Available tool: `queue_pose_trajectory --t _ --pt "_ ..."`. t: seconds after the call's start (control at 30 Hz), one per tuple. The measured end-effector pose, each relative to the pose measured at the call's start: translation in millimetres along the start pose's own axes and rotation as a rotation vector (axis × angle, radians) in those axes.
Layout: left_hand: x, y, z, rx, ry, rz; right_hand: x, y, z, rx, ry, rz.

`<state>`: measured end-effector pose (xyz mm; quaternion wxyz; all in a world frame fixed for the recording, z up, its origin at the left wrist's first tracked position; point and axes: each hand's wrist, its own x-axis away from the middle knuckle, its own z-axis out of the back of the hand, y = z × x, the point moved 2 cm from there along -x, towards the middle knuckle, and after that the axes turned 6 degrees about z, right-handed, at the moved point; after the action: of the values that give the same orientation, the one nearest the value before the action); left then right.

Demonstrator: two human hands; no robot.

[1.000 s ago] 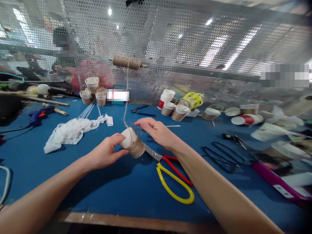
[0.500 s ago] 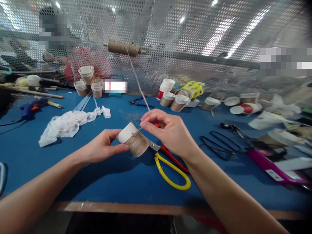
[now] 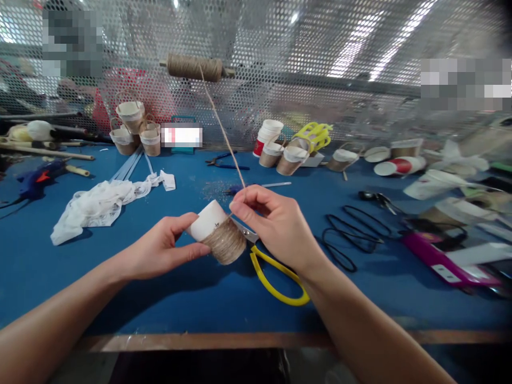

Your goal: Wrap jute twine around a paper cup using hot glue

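Note:
My left hand (image 3: 168,246) grips a tilted white paper cup (image 3: 208,217) by its rim end. Brown twine (image 3: 226,242) is wound around the cup's other end. In a pinch, my right hand (image 3: 268,221) holds the twine strand (image 3: 224,133) just beside the cup. That strand runs taut up to a twine spool (image 3: 194,68) mounted on a rod at the mesh screen. Scissors with a yellow handle (image 3: 280,280) lie on the table beneath my right hand, which hides part of them.
White lace (image 3: 108,200) and a blue glue gun (image 3: 38,178) lie at left. Twine-covered cups (image 3: 130,128) stack at the back left; others (image 3: 293,160) stand back right. Pliers (image 3: 226,161), a black cord (image 3: 352,234) and a purple power strip (image 3: 448,261) lie on the blue table (image 3: 120,306).
The twine strand has been drawn closer along the cup, and the wrapped end has turned slightly downward. My right hand now covers the scissors' red handle. The view has shifted a little.

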<state>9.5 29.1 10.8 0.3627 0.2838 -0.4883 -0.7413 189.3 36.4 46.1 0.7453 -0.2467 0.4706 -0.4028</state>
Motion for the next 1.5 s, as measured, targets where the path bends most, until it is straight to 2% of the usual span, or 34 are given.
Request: queue_pose_trajectory --t 0.43,0.73,1.03,1.23,1.5 --pt "1 0 -0.9 -0.054 -0.011 -0.081 3 5 -4 -0.087 -0.035 -0.093" --pt "2 -1 0.2 -0.074 0.001 -0.122 4 10 -7 -0.159 -0.057 -0.105" --pt "1 -1 -0.5 -0.053 0.002 -0.146 8 12 -14 -0.053 -0.113 -0.107" --pt "-1 -5 -0.6 -0.064 -0.004 -0.081 9 16 -18 0.048 -0.098 -0.095" --pt "-4 1 -6.9 0.028 0.016 0.167 16 18 -29 0.256 -0.086 0.050"
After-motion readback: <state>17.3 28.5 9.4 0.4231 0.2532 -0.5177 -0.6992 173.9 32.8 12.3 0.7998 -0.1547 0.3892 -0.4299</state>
